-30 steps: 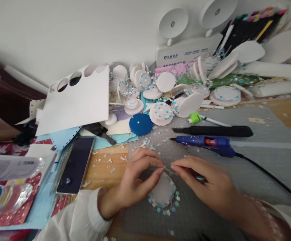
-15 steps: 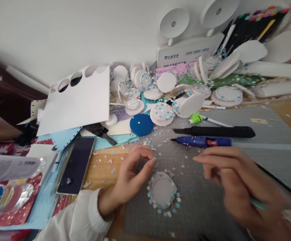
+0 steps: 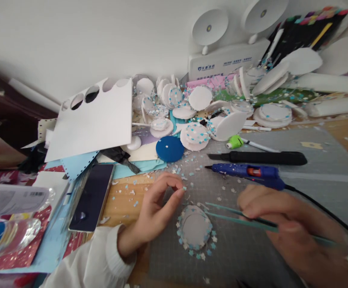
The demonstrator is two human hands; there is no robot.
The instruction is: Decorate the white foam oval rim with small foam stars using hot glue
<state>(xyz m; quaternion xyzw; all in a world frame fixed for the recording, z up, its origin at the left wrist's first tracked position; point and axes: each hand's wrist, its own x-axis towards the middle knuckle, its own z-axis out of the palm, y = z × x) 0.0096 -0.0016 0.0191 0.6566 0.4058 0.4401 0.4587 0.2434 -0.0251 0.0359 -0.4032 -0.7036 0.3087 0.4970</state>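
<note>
My right hand (image 3: 284, 224) is closed around teal tweezers (image 3: 240, 219), blurred by motion. Their two tips are apart and point left, close above the upper right edge of a round disc (image 3: 195, 228) ringed with small blue and white stars. My left hand (image 3: 161, 206) is at the upper left of that disc, thumb and forefinger pinched together. A tiny pale blue star (image 3: 185, 188) shows at those fingertips. Beyond my right hand lies a blue glue gun (image 3: 242, 171) with a small red light, its cord running off to the right.
A black craft knife (image 3: 258, 157) and a green-capped pen (image 3: 234, 141) lie on the grey cutting mat (image 3: 312, 192). Decorated white discs (image 3: 194, 137) pile along the back. A blue disc (image 3: 169, 149), a phone (image 3: 91, 198) and a white board with holes (image 3: 92, 124) are on the left.
My right hand has turned and moved down a little, bringing the tweezers out over the disc's edge. The glue gun has rotated slightly and its red light shows. My left hand stays put.
</note>
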